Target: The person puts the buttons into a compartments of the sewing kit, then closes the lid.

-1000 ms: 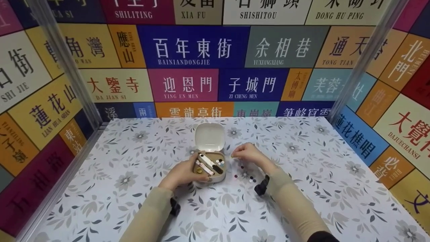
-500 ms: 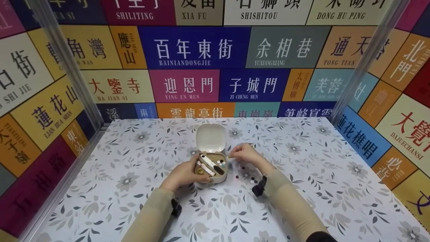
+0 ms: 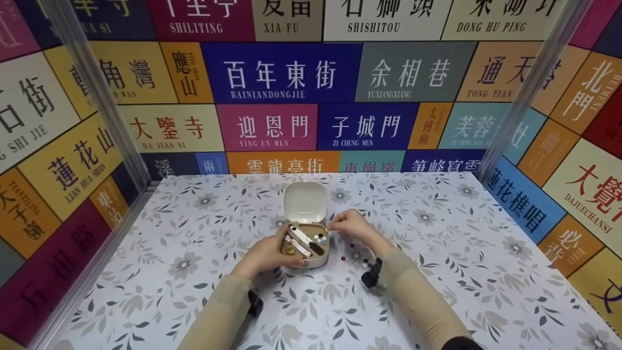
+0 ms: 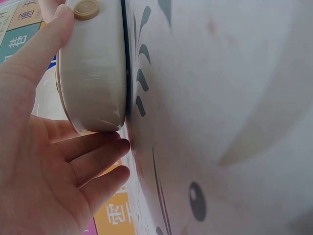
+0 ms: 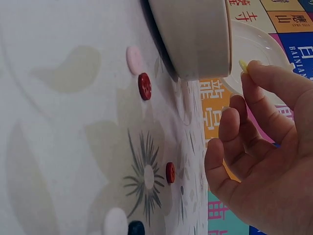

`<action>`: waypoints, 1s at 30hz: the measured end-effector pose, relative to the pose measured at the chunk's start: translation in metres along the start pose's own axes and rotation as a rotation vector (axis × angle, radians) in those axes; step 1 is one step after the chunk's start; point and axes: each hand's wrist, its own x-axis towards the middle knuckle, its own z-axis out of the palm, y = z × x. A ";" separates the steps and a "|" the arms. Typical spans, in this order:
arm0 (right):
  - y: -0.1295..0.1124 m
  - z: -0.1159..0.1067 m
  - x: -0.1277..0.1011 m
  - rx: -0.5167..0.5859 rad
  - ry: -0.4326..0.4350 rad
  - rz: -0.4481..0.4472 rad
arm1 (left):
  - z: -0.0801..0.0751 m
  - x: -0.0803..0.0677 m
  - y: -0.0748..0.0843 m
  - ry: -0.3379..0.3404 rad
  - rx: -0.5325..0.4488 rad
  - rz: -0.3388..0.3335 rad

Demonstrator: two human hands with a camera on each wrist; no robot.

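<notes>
My left hand (image 3: 265, 253) grips the left side of a small cream sewing box (image 3: 318, 261), thumb at the front by its round clasp (image 4: 87, 9) and fingers around the side. The lid (image 3: 305, 201) stands raised at the back. Inside lie a white stick with a black end (image 3: 315, 248), a pinkish-white stick (image 3: 297, 246), a small gold round piece (image 3: 290, 250) and several buttons (image 3: 319, 237) in the right compartment. Between thumb and forefinger my right hand (image 3: 354, 224) pinches a yellow button (image 5: 243, 66), close to the box's right rim.
Several loose buttons lie on the flowered tabletop (image 3: 209, 301) to the right of the box, among them a red button (image 5: 145, 86), a pink button (image 5: 133, 60) and a white button (image 5: 116, 221). Sign-covered panels (image 3: 279, 73) enclose the back and sides.
My right hand has shifted slightly left, bringing the yellow button to the box's right rim. The left hand keeps its grip on the box.
</notes>
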 end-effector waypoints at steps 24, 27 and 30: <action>-0.008 0.016 0.001 -0.123 0.082 -0.105 | 0.000 0.002 -0.001 0.011 0.001 0.019; -0.010 0.018 0.002 -0.139 0.080 -0.109 | 0.000 0.001 -0.001 0.007 0.005 0.020; -0.011 0.019 0.003 -0.156 0.076 -0.123 | 0.000 0.000 -0.001 0.003 0.006 0.018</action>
